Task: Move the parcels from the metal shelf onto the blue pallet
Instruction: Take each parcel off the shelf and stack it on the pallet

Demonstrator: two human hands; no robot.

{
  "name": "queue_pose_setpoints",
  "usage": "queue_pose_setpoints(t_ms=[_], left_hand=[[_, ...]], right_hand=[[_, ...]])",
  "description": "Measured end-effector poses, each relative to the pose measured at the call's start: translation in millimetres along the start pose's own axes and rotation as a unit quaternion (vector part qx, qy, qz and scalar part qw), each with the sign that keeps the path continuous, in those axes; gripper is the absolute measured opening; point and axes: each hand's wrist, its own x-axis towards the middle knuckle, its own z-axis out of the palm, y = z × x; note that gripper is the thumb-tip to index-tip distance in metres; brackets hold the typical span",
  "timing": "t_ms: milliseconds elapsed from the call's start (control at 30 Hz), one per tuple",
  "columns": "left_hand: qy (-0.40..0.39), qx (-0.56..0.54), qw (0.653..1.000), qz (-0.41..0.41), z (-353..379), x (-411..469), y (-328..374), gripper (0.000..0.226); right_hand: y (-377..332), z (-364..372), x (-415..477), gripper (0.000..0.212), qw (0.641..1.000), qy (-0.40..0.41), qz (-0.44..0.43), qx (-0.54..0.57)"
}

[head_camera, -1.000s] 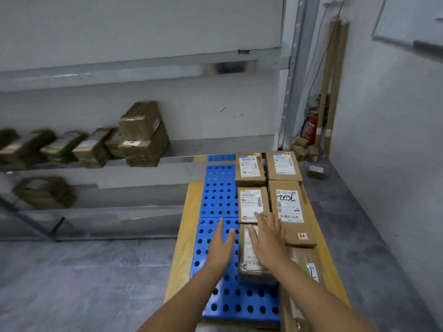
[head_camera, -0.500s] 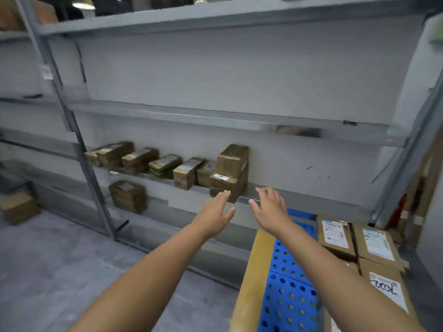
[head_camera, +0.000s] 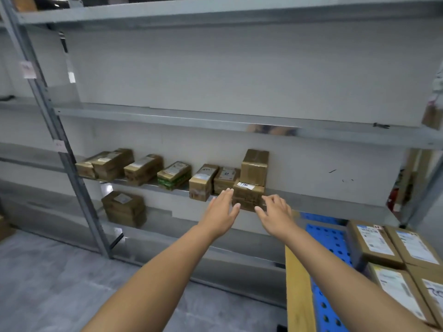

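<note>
Both hands have left the pallet and now reach toward the shelf. A second ago they rested on a parcel just set down on the blue grid; half a second ago they were already lifted and turned shelfward. That drop looks finished, and the next pick is starting.

Left hand: fingers spread, palm turned inward, empty. Right hand: fingers spread and slightly curled, empty. They frame the lower box of a two-box stack at the right end of the shelf row. I cannot tell whether the fingertips touch it yet; they sit at or just short of its front face.

The top box stands on the lower one, flush toward the back wall. To the left, more parcels lie in a row along the same shelf, and another one sits on the level below.

On the pallet, labelled parcels are packed along the right side; the left column of blue grid is bare.

Judgement: task is partway done, with several shelf parcels left. Risk: taking the lower box alone would tip the top one, so the grasp should take both or the top first.
</note>
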Motion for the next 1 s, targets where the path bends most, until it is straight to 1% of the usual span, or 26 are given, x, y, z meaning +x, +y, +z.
queue_pose_setpoints(t_ms=[200, 400, 533, 633, 767, 867, 1000], left_hand=[[0.0, -0.012, 1.0, 0.015, 4.7, 40.8, -19.4, 0.057], [-0.021, 0.008, 1.0, 0.012, 20.9, 104.0, -40.2, 0.056], [-0.031, -0.034, 0.999, -0.026, 36.3, 155.4, -54.1, 0.048], [-0.044, -0.052, 0.996, -0.065, 46.1, 201.6, -63.5, 0.057], [-0.027, -0.108, 0.988, -0.111, 59.1, 272.3, -64.5, 0.058], [-0.022, -0.173, 0.971, -0.165, 70.7, 311.4, -57.5, 0.06], [-0.039, -0.238, 0.935, -0.26, 82.7, 349.0, -55.7, 0.065]], right_hand=[[1.1, 21.1, 35.9, 0.052, 0.992, 0.008, 0.098, 0.081], [19.0, 26.2, 111.4, 0.054, 0.954, 0.031, 0.172, 0.244], [45.0, 33.6, 170.5, 0.054, 0.928, 0.04, 0.211, 0.303], [63.1, 42.5, 215.6, 0.054, 0.909, 0.029, 0.235, 0.343], [83.9, 51.7, 277.8, 0.058, 0.882, 0.015, 0.269, 0.387], [94.6, 57.6, 311.5, 0.057, 0.847, 0.001, 0.298, 0.44], [101.6, 70.1, 345.9, 0.057, 0.805, -0.007, 0.308, 0.507]])
